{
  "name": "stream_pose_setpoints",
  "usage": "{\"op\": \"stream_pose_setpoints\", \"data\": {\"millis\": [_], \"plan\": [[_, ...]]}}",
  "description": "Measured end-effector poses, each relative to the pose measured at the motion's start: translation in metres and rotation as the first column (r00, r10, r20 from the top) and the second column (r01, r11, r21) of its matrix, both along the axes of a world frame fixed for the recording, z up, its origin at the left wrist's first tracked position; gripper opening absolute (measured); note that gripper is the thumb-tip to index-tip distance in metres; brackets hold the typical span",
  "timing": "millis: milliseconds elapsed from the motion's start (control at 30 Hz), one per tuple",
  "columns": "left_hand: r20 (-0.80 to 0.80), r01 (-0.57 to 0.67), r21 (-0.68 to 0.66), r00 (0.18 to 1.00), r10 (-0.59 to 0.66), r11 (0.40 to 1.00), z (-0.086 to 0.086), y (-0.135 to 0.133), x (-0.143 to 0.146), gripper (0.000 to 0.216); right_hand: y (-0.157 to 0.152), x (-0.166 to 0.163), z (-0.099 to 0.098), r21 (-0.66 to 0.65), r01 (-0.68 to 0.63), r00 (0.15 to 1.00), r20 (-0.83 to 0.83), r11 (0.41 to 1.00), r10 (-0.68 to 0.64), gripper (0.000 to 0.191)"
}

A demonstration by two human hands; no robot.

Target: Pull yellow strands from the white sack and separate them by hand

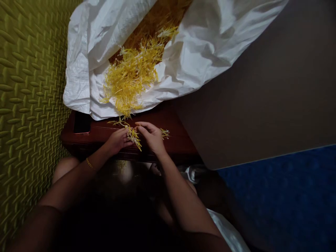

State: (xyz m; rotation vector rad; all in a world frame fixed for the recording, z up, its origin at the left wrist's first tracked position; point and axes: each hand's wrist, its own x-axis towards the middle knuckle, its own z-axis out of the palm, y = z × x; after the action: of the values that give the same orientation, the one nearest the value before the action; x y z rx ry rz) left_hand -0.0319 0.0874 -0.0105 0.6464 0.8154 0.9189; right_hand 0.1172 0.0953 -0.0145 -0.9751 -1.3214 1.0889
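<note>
My left hand (118, 140) has its fingers closed around a thin, branching yellow sprig (134, 139) with pale tips, which looks like plastic. My right hand (152, 137) meets it, thumb and index finger pinched at the sprig's upper end. Past the right hand's outer side another tuft of pale yellow strands (165, 133) sticks out; whether it is held or lying there I cannot tell. Just beyond both hands, a heap of similar yellow sprigs (131, 77) spills from the mouth of a white woven sack (199, 66).
The sack rests on a dark red-brown surface (173, 122), where a dark phone (82, 123) lies at the left. Yellow textured matting (23, 87) rises along the left. At right is a large dark panel (262, 98), with a blue surface (283, 189) below it.
</note>
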Motion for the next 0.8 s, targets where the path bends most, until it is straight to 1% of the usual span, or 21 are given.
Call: {"op": "stream_pose_setpoints", "data": {"millis": [100,167,233,333,400,467,567,667,733,800], "plan": [[-0.03,-0.112,0.053,0.993,0.114,0.992,0.004,0.0,-0.001,0.017,0.002,0.002,-0.003,0.069,0.044,0.992,0.114,0.997,-0.052,0.022],[-0.041,-0.138,0.059,0.989,0.141,0.989,0.005,0.0,-0.002,0.016,0.005,0.003,-0.007,0.105,0.063,0.983,0.163,0.992,-0.08,0.02],[-0.007,-0.137,0.048,0.991,0.137,0.989,0.006,0.0,-0.003,0.017,0.006,0.003,-0.01,0.106,0.058,0.981,0.18,0.993,-0.077,0.02],[0.095,-0.112,0.023,0.99,0.109,0.993,0.006,0.0,-0.003,0.023,0.007,0.003,-0.012,0.091,0.049,0.983,0.173,0.995,-0.064,0.02],[0.133,-0.109,0.035,0.986,0.103,0.993,0.006,0.001,-0.002,0.021,0.008,0.002,-0.012,0.074,0.052,0.985,0.16,0.996,-0.063,0.019],[0.106,-0.139,0.079,0.986,0.13,0.987,0.005,0.001,-0.001,0.015,0.008,0.001,-0.012,0.051,0.06,0.987,0.147,0.997,-0.067,0.019],[-0.005,-0.188,0.152,0.982,0.191,0.97,0.004,0.001,0.002,0.009,0.009,-0.001,-0.014,0.03,0.071,0.986,0.146,0.997,-0.075,0.019],[-0.079,-0.198,0.19,0.973,0.216,0.962,0.003,0.0,0.002,0.013,0.01,-0.002,-0.015,0.034,0.067,0.985,0.158,0.997,-0.071,0.02],[-0.1,-0.196,0.213,0.97,0.221,0.957,0.004,-0.001,0.001,0.017,0.009,-0.001,-0.013,0.096,0.098,0.975,0.191,0.991,-0.115,0.02],[-0.12,-0.203,0.241,0.964,0.237,0.949,0.004,0.0,0.001,0.019,0.006,0.002,-0.008,0.233,0.181,0.947,0.222,0.956,-0.233,0.02]]}}
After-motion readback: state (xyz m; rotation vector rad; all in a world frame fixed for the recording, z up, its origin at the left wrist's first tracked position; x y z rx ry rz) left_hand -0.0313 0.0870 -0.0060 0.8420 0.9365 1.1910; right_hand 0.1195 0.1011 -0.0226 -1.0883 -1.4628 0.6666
